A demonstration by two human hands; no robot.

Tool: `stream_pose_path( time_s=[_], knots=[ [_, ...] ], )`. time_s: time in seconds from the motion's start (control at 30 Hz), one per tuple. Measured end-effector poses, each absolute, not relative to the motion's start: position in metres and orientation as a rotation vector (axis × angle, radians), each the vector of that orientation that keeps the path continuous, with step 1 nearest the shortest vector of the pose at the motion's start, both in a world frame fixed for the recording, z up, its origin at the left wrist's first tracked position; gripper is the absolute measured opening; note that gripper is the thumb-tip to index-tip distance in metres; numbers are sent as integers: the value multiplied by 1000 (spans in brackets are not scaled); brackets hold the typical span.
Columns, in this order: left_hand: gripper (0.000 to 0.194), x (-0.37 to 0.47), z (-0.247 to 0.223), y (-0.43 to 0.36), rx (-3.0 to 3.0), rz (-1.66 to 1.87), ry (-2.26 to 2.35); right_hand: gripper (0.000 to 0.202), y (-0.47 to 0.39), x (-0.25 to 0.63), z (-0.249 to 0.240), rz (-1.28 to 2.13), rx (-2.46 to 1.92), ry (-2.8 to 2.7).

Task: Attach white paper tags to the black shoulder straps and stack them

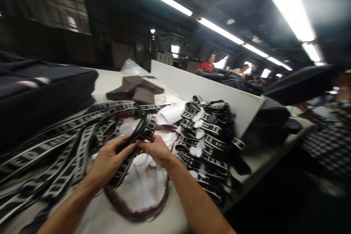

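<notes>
Both hands are closed on one folded black strap (146,126) with white lettering, held above the table. My left hand (111,157) grips it from the left, thumb across the webbing. My right hand (157,150) pinches it lower on the right, its fingertips partly hidden behind the strap. Long loose lettered straps (60,139) spread over the table to the left. On the right lies a stack of folded straps (208,135) with white round pieces on them. Below my hands are white strips (144,186) and a dark red frayed band (128,212).
A black bag (41,87) stands at the far left. Dark grey fabric pieces (137,89) lie ahead, before a white upright board (197,84). More black bags (270,117) are beyond it. A person in red (208,64) is at the back; a checked sleeve (329,142) shows at right.
</notes>
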State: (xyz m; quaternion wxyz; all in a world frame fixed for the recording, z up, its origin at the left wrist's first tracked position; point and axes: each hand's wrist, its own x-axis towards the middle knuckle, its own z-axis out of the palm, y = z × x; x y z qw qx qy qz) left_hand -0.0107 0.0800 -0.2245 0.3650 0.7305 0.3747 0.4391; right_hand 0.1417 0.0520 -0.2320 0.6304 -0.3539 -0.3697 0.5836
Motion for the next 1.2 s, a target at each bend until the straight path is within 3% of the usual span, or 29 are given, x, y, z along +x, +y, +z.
stream_pose_path(
  time_s=[0.13,0.23,0.47,0.8,1.0,1.2],
  knots=[
    [47,-21,-225,83,1667,1016,820,40,52,146,-232,1432,-710,-909],
    [53,-22,-221,80,1476,946,723,38,51,150,-235,1459,-710,-936],
    [58,-21,-221,70,1346,819,611,29,55,157,-247,1270,-843,-1112],
    [41,-18,-219,74,1444,1050,857,39,54,148,-244,1179,-1012,-1092],
    [38,-18,-224,79,1641,1146,961,30,43,131,-248,910,-1072,-1172],
    [37,-16,-229,78,1827,1114,1093,33,46,129,-242,1179,-934,-1026]
  ],
)
